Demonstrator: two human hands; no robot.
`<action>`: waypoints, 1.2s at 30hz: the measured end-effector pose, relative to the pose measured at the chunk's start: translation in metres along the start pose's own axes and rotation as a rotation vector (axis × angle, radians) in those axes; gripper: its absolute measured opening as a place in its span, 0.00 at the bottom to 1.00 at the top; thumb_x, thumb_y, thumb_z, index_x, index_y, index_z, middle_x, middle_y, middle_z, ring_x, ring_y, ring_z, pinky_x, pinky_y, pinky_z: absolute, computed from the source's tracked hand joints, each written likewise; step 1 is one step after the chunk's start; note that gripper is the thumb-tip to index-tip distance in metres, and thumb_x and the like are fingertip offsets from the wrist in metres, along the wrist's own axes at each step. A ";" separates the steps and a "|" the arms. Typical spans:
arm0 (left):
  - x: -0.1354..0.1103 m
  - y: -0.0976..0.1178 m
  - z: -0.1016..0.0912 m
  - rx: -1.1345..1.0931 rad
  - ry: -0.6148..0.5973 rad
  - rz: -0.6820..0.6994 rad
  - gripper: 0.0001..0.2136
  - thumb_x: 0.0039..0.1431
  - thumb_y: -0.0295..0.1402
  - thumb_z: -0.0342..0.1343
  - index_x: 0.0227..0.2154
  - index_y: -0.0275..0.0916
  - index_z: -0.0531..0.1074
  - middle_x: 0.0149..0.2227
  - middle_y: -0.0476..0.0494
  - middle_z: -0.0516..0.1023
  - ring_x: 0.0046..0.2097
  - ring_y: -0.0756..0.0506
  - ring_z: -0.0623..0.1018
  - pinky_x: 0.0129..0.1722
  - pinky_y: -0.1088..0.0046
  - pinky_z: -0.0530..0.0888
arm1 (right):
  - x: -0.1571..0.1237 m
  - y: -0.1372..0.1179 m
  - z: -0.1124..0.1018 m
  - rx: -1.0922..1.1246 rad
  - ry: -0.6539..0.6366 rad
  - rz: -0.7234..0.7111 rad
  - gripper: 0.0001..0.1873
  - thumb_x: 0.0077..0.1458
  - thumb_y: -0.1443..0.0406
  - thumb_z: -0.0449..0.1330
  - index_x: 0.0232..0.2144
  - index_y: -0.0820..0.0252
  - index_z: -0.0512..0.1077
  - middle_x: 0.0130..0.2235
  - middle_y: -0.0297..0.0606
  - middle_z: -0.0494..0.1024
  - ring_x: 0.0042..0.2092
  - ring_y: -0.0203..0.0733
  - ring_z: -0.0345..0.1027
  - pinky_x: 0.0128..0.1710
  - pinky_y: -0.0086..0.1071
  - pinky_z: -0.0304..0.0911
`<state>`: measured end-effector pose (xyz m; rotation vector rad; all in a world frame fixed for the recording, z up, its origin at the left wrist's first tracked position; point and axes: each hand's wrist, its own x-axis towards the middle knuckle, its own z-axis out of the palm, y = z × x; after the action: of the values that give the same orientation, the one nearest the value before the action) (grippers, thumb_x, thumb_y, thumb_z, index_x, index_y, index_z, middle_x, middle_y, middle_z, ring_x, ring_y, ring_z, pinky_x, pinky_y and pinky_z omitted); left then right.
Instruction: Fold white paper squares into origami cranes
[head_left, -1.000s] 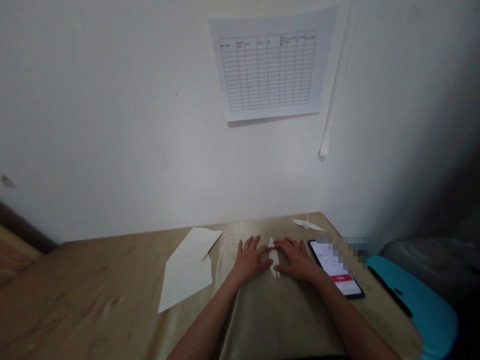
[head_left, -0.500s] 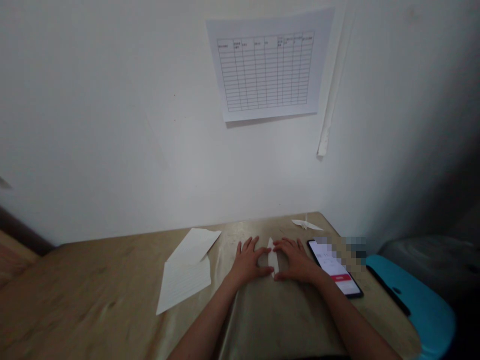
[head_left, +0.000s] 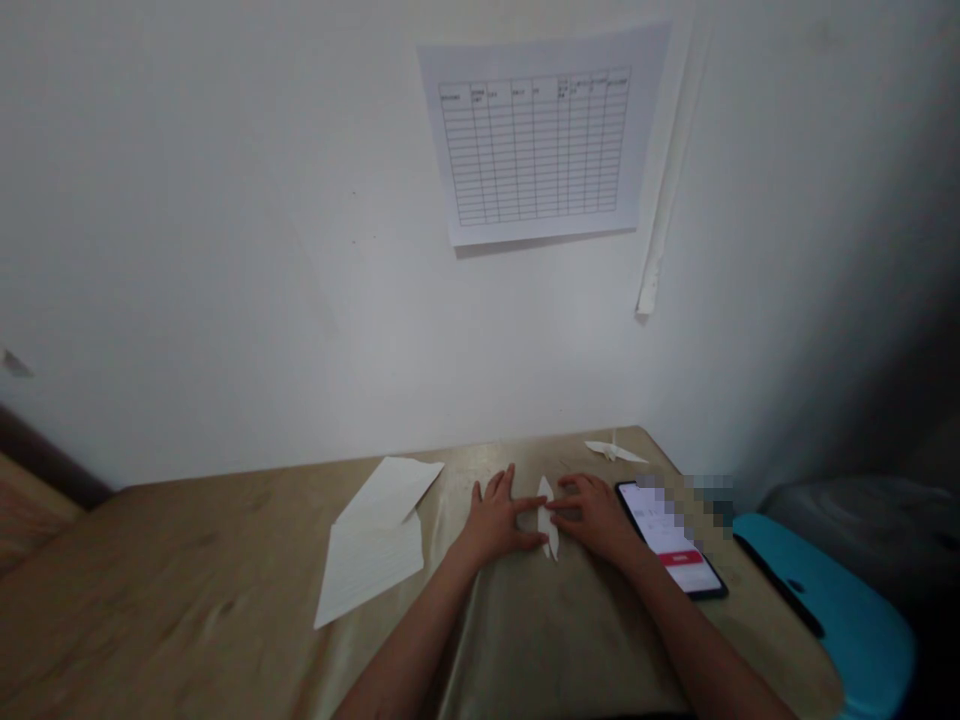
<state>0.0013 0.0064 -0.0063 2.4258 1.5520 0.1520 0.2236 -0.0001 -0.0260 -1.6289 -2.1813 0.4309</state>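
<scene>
A narrow strip of folded white paper (head_left: pixel 548 520), pointed at its ends, lies on the table between my hands. My left hand (head_left: pixel 499 520) holds it down from the left, with forefinger and thumb at its edge and the other fingers spread on the table. From the right, my right hand (head_left: pixel 596 515) grips the upper middle of the paper between thumb and forefinger, which are close together. At the near end, the paper's tip looks split into two points. A small folded paper piece (head_left: pixel 613 452) with thin pointed ends lies beyond my right hand.
Two overlapping white sheets (head_left: pixel 371 570) lie left of my hands. A phone (head_left: pixel 686 560) with a lit screen is close to my right forearm. A turquoise object (head_left: pixel 832 610) stands at the table's right edge. A printed grid sheet (head_left: pixel 540 150) hangs on the wall.
My right thumb has moved up from the paper's near end towards my forefinger. The near tip of the paper now shows, parted in two. My left hand has hardly moved.
</scene>
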 end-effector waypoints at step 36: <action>0.011 -0.015 0.006 -0.021 -0.007 0.020 0.43 0.44 0.63 0.63 0.64 0.60 0.61 0.73 0.41 0.49 0.73 0.31 0.46 0.67 0.37 0.39 | 0.015 -0.007 0.013 -0.183 0.018 0.106 0.24 0.66 0.50 0.48 0.62 0.34 0.63 0.69 0.34 0.56 0.71 0.59 0.39 0.66 0.62 0.35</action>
<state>-0.0058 0.0210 -0.0170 2.4240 1.5161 0.1631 0.2075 0.0122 -0.0319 -1.8438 -2.1829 0.2507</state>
